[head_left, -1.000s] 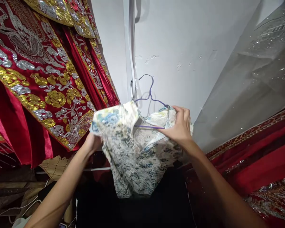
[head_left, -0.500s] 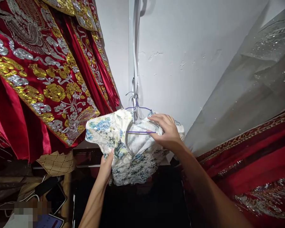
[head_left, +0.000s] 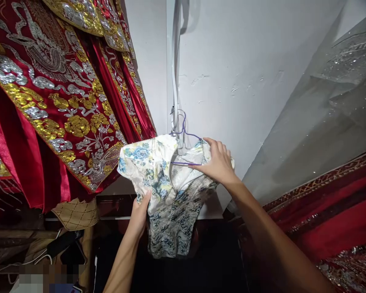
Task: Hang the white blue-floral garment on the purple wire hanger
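A white dress with blue and yellow flowers (head_left: pixel 158 171) hangs on a purple wire hanger (head_left: pixel 184 129) in front of the white wall. My left hand (head_left: pixel 142 209) grips the dress at its side below the sleeve, thumb on the front and the other fingers hidden behind the cloth. At the opposite shoulder, my right hand (head_left: pixel 218 160) is closed around the neckline, its thumb by the hanger's lower bar and its fingers over the shoulder cloth. The hanger's hook is near a pale vertical strap (head_left: pixel 173 73).
Red garments with gold and silver embroidery (head_left: pixel 79 122) hang at the left. A sheer sparkly cloth (head_left: pixel 347 73) and red beaded fabric (head_left: pixel 338 211) are on the right. A tan quilted item (head_left: pixel 76 213), a dark phone (head_left: pixel 73 254) and white cables (head_left: pixel 42 254) lie lower left.
The dress and hanger have shifted slightly right, and the skirt now hangs lower and narrower. My right hand has closed further around the shoulder; my left hand keeps its hold.
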Motion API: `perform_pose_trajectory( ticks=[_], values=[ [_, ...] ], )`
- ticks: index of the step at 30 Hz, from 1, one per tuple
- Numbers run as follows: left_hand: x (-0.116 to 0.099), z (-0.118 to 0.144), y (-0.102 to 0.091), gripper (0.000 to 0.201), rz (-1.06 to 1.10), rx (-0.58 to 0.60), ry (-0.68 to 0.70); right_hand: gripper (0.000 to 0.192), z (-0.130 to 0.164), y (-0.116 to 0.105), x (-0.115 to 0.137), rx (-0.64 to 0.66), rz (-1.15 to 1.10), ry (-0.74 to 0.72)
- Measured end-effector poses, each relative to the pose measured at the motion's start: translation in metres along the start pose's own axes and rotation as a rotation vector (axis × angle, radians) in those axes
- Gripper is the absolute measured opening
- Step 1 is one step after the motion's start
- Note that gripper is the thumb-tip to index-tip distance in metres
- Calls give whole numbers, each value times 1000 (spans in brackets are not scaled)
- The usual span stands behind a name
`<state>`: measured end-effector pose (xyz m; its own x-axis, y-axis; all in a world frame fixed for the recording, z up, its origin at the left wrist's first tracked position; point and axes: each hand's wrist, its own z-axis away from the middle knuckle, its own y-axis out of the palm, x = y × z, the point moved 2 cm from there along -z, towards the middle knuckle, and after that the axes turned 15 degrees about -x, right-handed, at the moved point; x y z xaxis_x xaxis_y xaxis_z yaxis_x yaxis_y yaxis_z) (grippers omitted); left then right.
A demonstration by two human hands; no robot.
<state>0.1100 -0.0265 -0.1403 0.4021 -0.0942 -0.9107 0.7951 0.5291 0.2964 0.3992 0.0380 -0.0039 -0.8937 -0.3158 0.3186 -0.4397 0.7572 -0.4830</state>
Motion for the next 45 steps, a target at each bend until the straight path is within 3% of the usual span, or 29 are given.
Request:
perform_pose_trajectory(
  ticks=[6,11,16,20,23,25,26,28,30,32,35,38,41,45],
  values=[
    [-14,6,6,57,41,167,81,108,5,-27,6,-132,136,112],
    [-20,9,13,52,47,202,153,104,-13,-39,29,-174,91,31],
    [1,16,0,61,104,49,51,108,-4,-50,52,42,-146,-123],
    [30,24,-18,70,112,40,-82,86,35,-53,57,9,-507,-91],
    [47,29,-23,75,120,31,-100,53,83,-30,60,-120,-694,147],
    [52,32,-22,76,80,57,-79,35,122,-2,60,-209,-748,516],
    [51,34,-20,77,45,87,-59,35,143,14,61,-187,-771,737],
    [46,37,-19,76,-31,155,-20,53,178,44,67,95,-896,1084],
    [39,40,-19,74,-81,203,1,61,199,59,74,272,-981,1184],
    [32,44,-19,74,-89,221,-4,55,205,61,77,316,-1015,1138],
    [26,51,-19,76,-53,195,-22,27,201,50,75,349,-968,1026],
    [27,58,-15,79,11,162,-34,11,198,38,72,464,-894,960],
    [30,61,-10,81,46,155,-49,14,201,28,74,502,-903,879],
    [29,57,-13,79,4,181,-39,23,203,22,76,400,-909,822]
  ],
)
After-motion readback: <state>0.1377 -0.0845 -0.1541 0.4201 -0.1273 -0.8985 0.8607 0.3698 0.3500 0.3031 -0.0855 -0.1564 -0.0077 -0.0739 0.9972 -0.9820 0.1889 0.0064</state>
